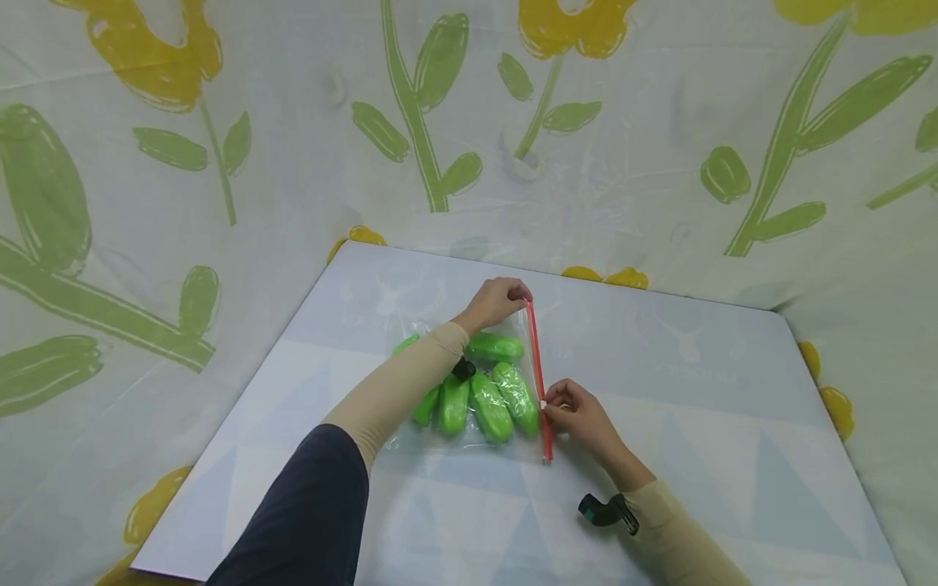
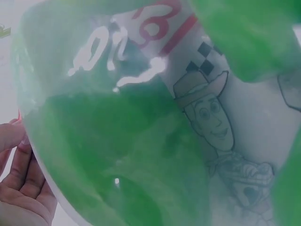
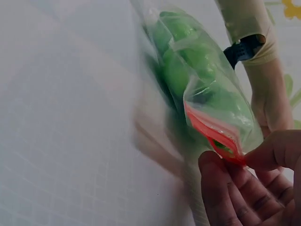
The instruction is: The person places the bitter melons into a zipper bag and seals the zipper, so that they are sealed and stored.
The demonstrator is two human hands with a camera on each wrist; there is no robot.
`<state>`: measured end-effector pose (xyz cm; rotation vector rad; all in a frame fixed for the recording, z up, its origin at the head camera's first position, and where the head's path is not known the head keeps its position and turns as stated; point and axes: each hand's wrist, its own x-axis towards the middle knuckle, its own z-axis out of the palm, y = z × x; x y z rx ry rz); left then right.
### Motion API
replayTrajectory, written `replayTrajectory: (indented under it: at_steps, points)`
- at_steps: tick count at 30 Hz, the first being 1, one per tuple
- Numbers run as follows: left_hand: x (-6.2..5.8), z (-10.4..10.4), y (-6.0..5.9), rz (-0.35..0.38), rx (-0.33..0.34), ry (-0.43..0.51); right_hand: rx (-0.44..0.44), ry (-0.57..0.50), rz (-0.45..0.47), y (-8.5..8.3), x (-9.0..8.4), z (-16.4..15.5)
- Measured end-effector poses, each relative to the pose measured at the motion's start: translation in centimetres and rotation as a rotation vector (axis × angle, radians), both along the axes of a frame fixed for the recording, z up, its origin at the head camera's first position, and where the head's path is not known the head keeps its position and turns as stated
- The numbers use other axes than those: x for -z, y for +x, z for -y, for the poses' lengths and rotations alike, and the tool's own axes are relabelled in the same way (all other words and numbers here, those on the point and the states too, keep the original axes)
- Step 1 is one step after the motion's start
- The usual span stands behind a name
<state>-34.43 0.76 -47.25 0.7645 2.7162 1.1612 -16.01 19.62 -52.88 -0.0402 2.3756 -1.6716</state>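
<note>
A clear zip bag (image 1: 522,330) lies on the table with several bright green, elongated pieces (image 1: 489,407) inside; their exact kind is unclear. Its red zip strip (image 1: 537,350) runs along the right side. At the strip's far end, my left hand (image 1: 498,301) pinches the corner between thumb and fingers. My right hand (image 1: 582,415) pinches the strip nearer its front end, at a small white slider (image 1: 543,404). In the right wrist view, thumb and fingertips grip the red edge (image 3: 214,134). A printed cartoon cowboy (image 2: 214,122) shows on the bag in the left wrist view.
The pale table (image 1: 703,456) has a pattern of blue triangles. A hanging sheet (image 1: 293,163) with yellow flowers and green leaves stands behind it and at the sides. Each wrist wears a black camera mount, the right one (image 1: 608,511) low over the table.
</note>
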Motion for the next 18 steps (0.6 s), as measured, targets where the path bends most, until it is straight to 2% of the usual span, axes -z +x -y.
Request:
replayTrajectory:
  at_steps: [8, 18]
  points:
    - [-0.4, 0.5, -0.4, -0.008, -0.021, -0.004, -0.042, 0.016, 0.023, 1.2, 0.0, -0.2]
    - [0.0, 0.6, -0.7, -0.004, -0.032, -0.007, -0.111, 0.014, 0.087, 2.2, -0.3, -0.5]
